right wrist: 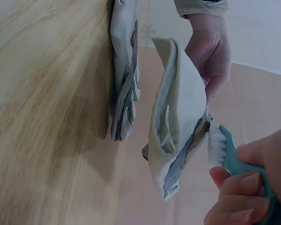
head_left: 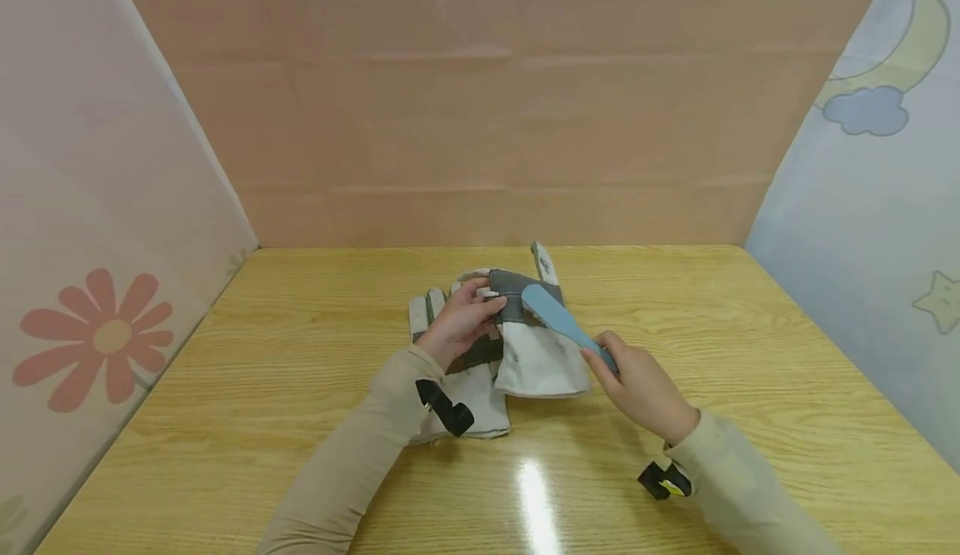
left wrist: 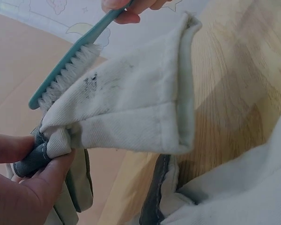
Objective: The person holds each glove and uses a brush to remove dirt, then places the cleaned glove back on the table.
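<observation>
My left hand (head_left: 463, 322) pinches a white and grey work glove (head_left: 543, 359) by its grey band, holding it raised above the table. Dark smudges mark the white cuff in the left wrist view. By its handle, my right hand (head_left: 637, 380) grips a blue brush (head_left: 558, 317). The white bristles (left wrist: 72, 72) face the raised glove and lie right at its surface near the grey band. A second, matching glove (head_left: 476, 401) lies flat on the table below my left hand, partly hidden by that hand and forearm.
The light wood table (head_left: 300, 355) runs back to a plain pinkish-brown wall (head_left: 480, 138). Patterned side walls stand left and right, one with a red flower (head_left: 111, 338). Each wrist carries a black camera mount (head_left: 446, 409).
</observation>
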